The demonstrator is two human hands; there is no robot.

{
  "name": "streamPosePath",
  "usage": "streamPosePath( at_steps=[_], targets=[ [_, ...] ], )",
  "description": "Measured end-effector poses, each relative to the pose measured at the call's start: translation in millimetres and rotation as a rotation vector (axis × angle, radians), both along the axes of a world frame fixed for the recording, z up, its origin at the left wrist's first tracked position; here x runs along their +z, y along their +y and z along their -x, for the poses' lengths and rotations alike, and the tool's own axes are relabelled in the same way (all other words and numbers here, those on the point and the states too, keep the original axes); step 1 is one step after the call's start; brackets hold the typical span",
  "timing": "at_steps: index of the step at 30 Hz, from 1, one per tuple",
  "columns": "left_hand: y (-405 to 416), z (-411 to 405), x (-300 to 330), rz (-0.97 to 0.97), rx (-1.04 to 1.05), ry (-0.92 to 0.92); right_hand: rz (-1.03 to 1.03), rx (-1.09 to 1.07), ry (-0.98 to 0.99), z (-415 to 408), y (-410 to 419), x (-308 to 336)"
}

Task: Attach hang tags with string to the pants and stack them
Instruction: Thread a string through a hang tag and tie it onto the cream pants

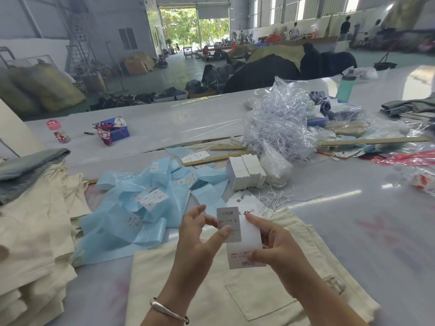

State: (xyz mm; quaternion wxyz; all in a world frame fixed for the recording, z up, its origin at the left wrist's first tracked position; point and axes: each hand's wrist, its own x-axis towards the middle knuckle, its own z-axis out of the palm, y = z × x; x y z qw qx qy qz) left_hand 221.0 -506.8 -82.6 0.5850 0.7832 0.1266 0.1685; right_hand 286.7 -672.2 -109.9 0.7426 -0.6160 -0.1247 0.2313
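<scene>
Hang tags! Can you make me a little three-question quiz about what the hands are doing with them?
1. True or false: the left hand pinches a small sticker label against the white hang tag.
2. Which lies directly under both hands? A) blue backing strips B) cream pants C) a wooden ruler
3. Fill in: the bundled stack of spare tags stands beside a tangle of clear ______.

Key:
1. True; the right hand grips the hang tag itself.
2. B, the cream pants; the blue backing strips lie to the left, the wooden ruler farther back.
3. plastic.
</scene>
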Motion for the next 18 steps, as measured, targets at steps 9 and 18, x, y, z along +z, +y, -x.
streamPosePath(
  at_steps=[9, 18],
  targets=[
    [-5.7, -9.4, -7.2, -0.065, -0.037, 0.017, -0.050, 0.095, -0.076, 1.2, 2.8, 12.6],
    [-14.3, -11.3, -10.7, -0.155, -0.004, -0.019, -0.102, 0.081, -0.092, 4.3, 2.6, 16.5]
  ],
)
